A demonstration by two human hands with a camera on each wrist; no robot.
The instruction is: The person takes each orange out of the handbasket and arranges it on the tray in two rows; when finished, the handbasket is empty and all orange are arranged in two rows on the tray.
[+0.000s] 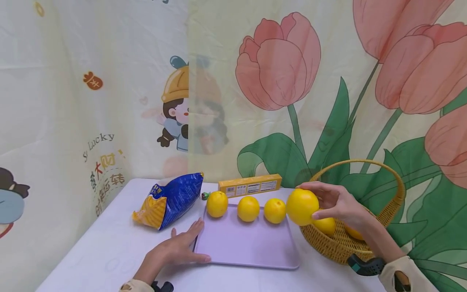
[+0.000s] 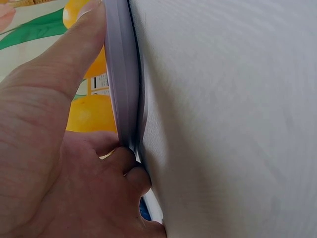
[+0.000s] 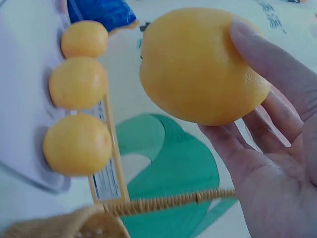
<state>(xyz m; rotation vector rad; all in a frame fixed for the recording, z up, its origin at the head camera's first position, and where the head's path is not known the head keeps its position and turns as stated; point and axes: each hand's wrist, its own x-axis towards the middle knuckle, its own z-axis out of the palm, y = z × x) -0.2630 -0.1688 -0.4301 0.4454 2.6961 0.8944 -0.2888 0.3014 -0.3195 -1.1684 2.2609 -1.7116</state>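
Note:
My right hand (image 1: pixel 335 205) holds an orange (image 1: pixel 302 207) between thumb and fingers, in the air by the tray's right back corner. The right wrist view shows the orange (image 3: pixel 198 67) large, with the thumb on its near side. Below, a lilac tray (image 1: pixel 248 245) lies on the table. Three oranges sit in a row along its back edge: left (image 1: pixel 217 204), middle (image 1: pixel 248 209) and right (image 1: pixel 275 210). My left hand (image 1: pixel 178 247) rests at the tray's left front corner, fingers along the left side, thumb on the front rim. The left wrist view shows the thumb against the tray's rim (image 2: pixel 121 74).
A wicker basket (image 1: pixel 324 247) with a tall handle stands right of the tray, more oranges (image 1: pixel 324 226) inside. Behind the tray lies a yellow box (image 1: pixel 249 185). A blue and orange snack bag (image 1: pixel 175 198) is at the back left, near a small wrapped item (image 1: pixel 205 196).

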